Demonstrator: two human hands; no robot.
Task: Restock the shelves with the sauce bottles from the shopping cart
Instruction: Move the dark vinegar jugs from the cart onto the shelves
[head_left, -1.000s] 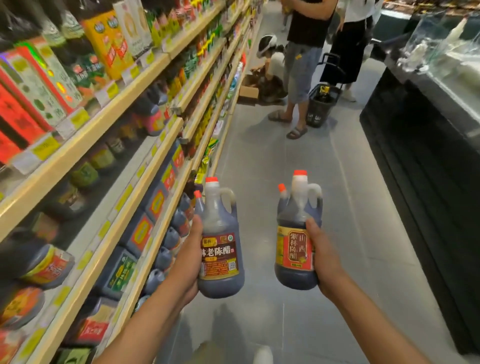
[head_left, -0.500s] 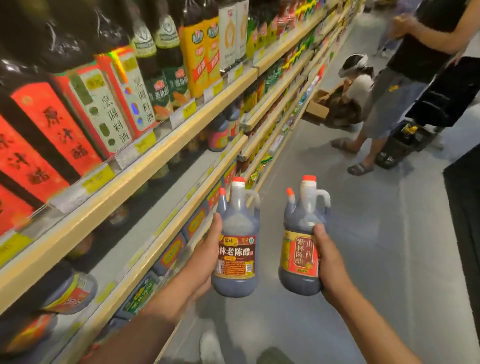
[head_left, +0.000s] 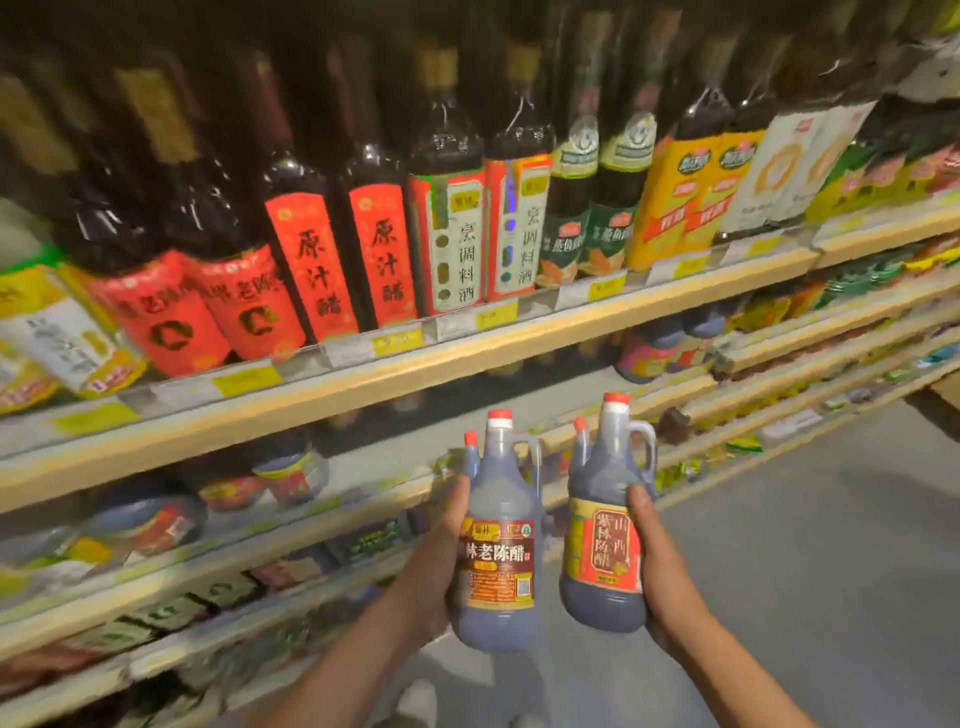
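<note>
I hold two dark vinegar jugs upright in front of the shelves. My left hand (head_left: 434, 566) is shut around the jug with the brown label (head_left: 497, 551), which has a red cap and a side handle. My right hand (head_left: 657, 561) grips the jug with the red and yellow label (head_left: 602, 540). The two jugs stand side by side, a small gap between them. Behind them runs a shelf (head_left: 395, 457) with a bare stretch of grey board and a few dark jars further back on the left.
The upper shelf (head_left: 467, 353) carries a row of tall dark bottles with red, green and yellow labels and price tags along its edge. Lower shelves hold packed goods. Grey aisle floor (head_left: 805, 545) lies to the right.
My view has swung left from looking down the aisle to facing the shelves. The people and basket have left the frame. Both jugs stay in my hands, now closer to the shelf.
</note>
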